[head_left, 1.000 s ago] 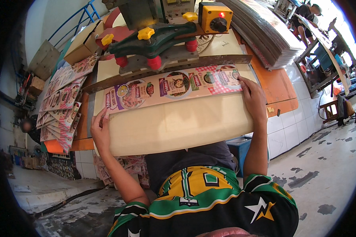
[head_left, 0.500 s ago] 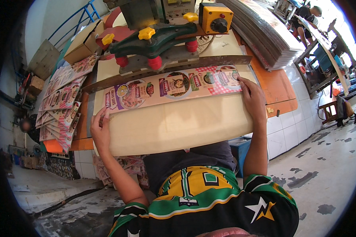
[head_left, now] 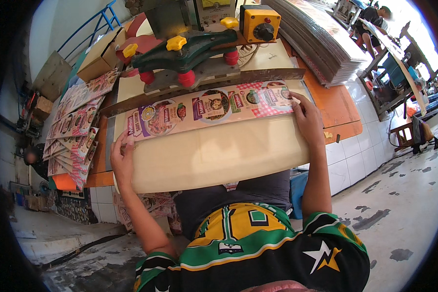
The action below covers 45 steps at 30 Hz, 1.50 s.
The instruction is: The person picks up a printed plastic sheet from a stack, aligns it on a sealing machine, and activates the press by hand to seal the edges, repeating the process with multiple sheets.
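A long printed strip (head_left: 185,118) with food pictures and a pink checked end lies across a cream-coloured padded board (head_left: 219,151). Its far edge runs along the metal bar (head_left: 263,76) of a press. At the strip's left end, my left hand (head_left: 122,158) is closed, thumb and fingertips on the near corner. My right hand (head_left: 306,117) pinches the right end, its fingers bent over the edge. Above the bar stands the dark green press head (head_left: 185,51) with yellow knobs and red feet.
Several printed packs (head_left: 78,126) are piled at the left, near an open cardboard box (head_left: 100,53). A tall stack of flat sheets (head_left: 321,44) stands at the back right, beside a yellow control box (head_left: 260,24). Another person (head_left: 372,27) works far off at the upper right.
The whole view has shifted slightly. Both hands stay at the ends of the strip, which keeps nearly the same place against the bar.
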### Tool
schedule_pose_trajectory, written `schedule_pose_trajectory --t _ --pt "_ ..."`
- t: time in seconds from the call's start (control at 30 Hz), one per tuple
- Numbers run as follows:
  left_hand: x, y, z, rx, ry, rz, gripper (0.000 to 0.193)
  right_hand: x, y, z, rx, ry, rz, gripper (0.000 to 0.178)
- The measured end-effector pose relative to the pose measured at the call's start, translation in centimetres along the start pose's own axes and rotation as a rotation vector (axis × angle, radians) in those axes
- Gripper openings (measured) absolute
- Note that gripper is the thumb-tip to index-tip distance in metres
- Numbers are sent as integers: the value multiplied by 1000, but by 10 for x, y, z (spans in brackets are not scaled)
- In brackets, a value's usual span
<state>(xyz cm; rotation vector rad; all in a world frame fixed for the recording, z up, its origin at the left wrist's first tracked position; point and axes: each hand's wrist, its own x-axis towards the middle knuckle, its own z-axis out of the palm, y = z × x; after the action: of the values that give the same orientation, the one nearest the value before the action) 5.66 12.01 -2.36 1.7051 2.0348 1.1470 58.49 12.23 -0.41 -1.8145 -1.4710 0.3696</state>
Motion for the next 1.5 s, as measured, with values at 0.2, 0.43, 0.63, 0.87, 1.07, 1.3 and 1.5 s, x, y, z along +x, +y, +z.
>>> schedule_pose_trajectory --t 0.2,0.43,0.63,0.87,1.07,1.3,1.5 --pt "47 -21 3 -48 -196 40 41 34 -1 -7 -92 -229 24 37" --pt "62 -6 17 96 -99 10 33 44 10 17 -240 -51 -141 37" --pt "66 -6 14 231 -96 41 32 50 7 14 -279 -83 -98 36" --pt "64 -18 16 92 -71 66 32 43 8 19 -250 -16 -149 35" --pt "61 -3 13 38 -69 -20 31 42 14 17 -179 2 -179 33" --pt "60 1 13 7 -45 -14 32 41 14 17 -154 16 -194 34" --pt "64 -22 16 -17 -11 -3 33 36 -1 11 -120 -27 -134 32"
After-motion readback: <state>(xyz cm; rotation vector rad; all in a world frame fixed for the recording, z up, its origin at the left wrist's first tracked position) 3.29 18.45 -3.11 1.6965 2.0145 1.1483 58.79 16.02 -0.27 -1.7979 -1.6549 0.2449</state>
